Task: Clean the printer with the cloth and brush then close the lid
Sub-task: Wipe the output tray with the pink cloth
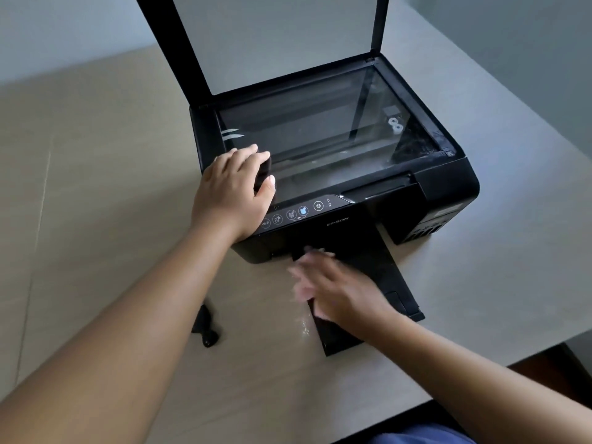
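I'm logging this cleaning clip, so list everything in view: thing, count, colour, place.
printer: one, black, on the table, right of centre
lid: one, black frame, raised open at the back
scanner glass: one, smudged, top of printer
output tray: one, black, extended from the front
dark object: one, black, on the table beside the left forearm; identity unclear
table: one, beige
left hand: on the glass, gripping something dark
right hand: blurred, on the tray

I have a single view, from the head-worn wide-angle camera. It looks forward and steeply down from above the near table (96, 193) edge, at close range. The printer (448, 184) sits centre frame, turned at an angle, both forearms entering from the bottom. The raised lid (179, 43) is cropped by the top edge.
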`<state>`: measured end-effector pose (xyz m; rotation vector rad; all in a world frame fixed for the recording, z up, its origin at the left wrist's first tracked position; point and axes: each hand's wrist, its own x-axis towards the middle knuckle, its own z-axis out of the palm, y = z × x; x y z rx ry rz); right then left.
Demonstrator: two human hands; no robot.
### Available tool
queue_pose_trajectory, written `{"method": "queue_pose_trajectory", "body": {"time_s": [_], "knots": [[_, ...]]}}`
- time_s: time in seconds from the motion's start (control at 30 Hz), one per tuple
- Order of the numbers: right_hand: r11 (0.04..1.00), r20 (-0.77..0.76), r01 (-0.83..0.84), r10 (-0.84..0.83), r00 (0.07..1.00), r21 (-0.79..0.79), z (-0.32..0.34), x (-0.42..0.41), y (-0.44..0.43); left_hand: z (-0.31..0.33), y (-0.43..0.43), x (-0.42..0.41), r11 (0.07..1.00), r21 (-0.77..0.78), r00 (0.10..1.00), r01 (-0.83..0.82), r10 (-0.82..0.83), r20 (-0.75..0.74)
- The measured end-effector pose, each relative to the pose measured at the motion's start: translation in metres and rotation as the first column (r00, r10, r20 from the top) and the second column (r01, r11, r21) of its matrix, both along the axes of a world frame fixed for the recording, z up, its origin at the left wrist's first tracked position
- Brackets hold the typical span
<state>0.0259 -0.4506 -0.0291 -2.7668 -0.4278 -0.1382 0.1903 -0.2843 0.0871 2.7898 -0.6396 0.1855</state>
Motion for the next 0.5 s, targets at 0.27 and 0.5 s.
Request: {"method": "queue_pose_trajectory", "body": {"time_s": [0.27, 0.5], "knots": [[0.82, -0.072, 0.569, -0.565, 0.822, 0.054, -0.003, 0.025, 0.009, 0.001, -0.002, 0.0, 1.0, 0.007, 1.0, -0.012, 0.012, 0.019], [0.994, 0.063, 0.064, -0.07, 0.996, 0.092, 0.004, -0.001, -0.027, 0.0, -0.001, -0.001, 1.0, 0.017, 1.0, -0.01, 0.009, 0.021]]}}
